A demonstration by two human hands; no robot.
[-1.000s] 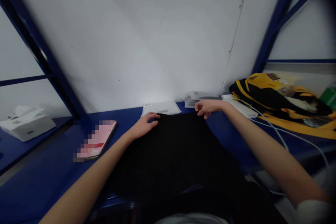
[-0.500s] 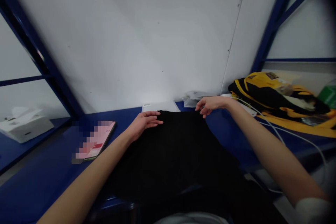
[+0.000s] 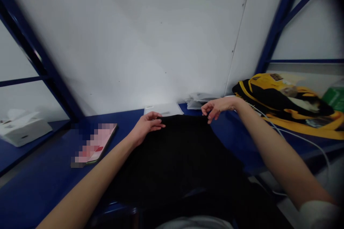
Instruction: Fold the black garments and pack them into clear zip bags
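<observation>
A black garment point(image 3: 182, 154) spreads over the blue table and down toward my body; its far edge runs straight like a waistband, but its exact kind is unclear. At the left end of that edge, my left hand point(image 3: 147, 126) pinches the fabric between thumb and fingers. The right end is pinched by my right hand point(image 3: 217, 109), its wrist bent and its fingers pointing down and inward. Between both hands the edge is drawn fairly taut. Dark folds hide the garment's near end.
A phone point(image 3: 100, 141), partly pixelated, lies on the blue table point(image 3: 48, 171) to the left, near a tissue box point(image 3: 25, 128). Against the wall are a white packet point(image 3: 172, 109) and clear plastic bags point(image 3: 197, 100). A black-and-yellow bag point(image 3: 285, 100) and a white cable point(image 3: 309, 139) occupy the right.
My right hand has shifted slightly outward and down with the garment's corner. The far edge now looks a little lower and folded over; my left hand has barely moved.
</observation>
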